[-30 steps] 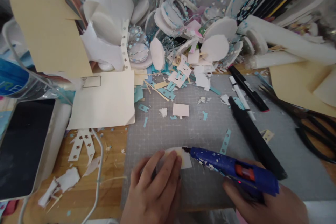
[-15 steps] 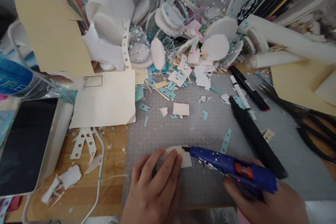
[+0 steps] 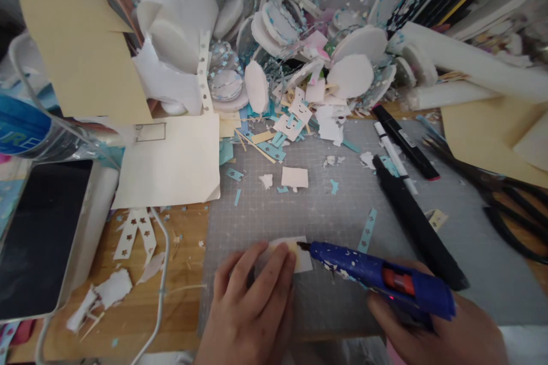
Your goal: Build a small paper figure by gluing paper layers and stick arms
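My right hand point(image 3: 449, 328) is wrapped round the handle of a blue glue gun point(image 3: 381, 274), which has a red patch in its side and pale flecks on its body. Its dark nozzle points left and meets, or hovers just over, a small piece of white paper point(image 3: 305, 262). My left hand point(image 3: 252, 305) holds that paper down on the grey cutting mat point(image 3: 334, 308), fingers bent and close together. The thumb and the part of the paper under the fingers are hidden. Another small white paper rectangle point(image 3: 294, 177) lies farther up the mat.
Right of the glue gun lie a long black object point(image 3: 422, 228), two pens point(image 3: 406, 145) and scissors point(image 3: 492, 188). Paper scraps and smiling paper figures point(image 3: 287, 125) sit before a heap of white discs point(image 3: 351, 77). A phone point(image 3: 43, 234) and white cable point(image 3: 162, 274) are left.
The glue gun has shifted slightly, its nozzle a little lower at the paper's edge. My left hand stays nearly still on the paper.
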`<action>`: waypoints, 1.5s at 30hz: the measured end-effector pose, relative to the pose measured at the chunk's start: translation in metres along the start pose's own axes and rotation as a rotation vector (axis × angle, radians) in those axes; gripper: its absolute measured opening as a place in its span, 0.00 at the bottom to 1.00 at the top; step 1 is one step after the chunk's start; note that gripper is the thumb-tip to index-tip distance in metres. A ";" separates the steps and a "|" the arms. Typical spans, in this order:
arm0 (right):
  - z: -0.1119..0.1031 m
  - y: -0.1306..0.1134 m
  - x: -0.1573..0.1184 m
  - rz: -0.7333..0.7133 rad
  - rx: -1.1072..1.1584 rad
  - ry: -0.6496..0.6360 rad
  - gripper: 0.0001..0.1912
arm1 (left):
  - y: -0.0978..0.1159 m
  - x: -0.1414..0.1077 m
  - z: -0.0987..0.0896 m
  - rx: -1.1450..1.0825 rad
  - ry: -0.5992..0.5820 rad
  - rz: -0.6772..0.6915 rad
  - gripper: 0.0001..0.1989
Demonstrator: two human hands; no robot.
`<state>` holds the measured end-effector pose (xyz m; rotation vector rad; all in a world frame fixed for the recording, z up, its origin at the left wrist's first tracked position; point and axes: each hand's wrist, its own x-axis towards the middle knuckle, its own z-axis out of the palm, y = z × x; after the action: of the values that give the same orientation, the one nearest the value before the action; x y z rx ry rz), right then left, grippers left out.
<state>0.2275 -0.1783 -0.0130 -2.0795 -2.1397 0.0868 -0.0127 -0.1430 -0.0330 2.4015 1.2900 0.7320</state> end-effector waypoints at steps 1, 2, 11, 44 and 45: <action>0.000 0.001 0.000 -0.004 0.008 -0.003 0.08 | 0.000 0.000 -0.001 0.004 -0.009 0.003 0.16; 0.000 0.001 0.000 -0.011 0.011 0.002 0.08 | -0.001 0.000 -0.002 0.010 -0.026 0.009 0.16; -0.002 0.001 -0.003 -0.024 0.054 -0.003 0.08 | -0.003 0.000 0.002 -0.002 0.027 0.033 0.16; -0.004 -0.004 -0.018 0.037 0.207 0.012 0.09 | 0.004 0.004 -0.007 0.053 -0.028 0.021 0.16; -0.003 -0.005 -0.018 0.030 0.198 0.016 0.10 | 0.004 0.004 -0.007 0.059 -0.032 0.022 0.16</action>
<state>0.2235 -0.1968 -0.0101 -1.9924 -2.0014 0.2727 -0.0121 -0.1415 -0.0246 2.4675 1.2914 0.6682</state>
